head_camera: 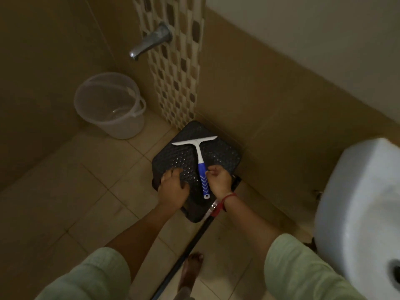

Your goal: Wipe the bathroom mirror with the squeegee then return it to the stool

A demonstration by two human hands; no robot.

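Observation:
A squeegee (200, 158) with a white blade and a blue-and-white handle lies flat on a dark textured plastic stool (223, 156) on the floor by the wall. My left hand (173, 187) rests on the stool's near left edge, fingers spread over the top. My right hand (219, 180) is just right of the blue handle, its fingertips curled at the handle's side; a full grip on it does not show. The mirror is not in view.
A translucent bucket (110, 105) stands at the back left under a metal tap (149, 43). A white washbasin (359, 213) juts in at the right. A dark pole (188, 245) runs across the tiled floor beside my bare foot (191, 271).

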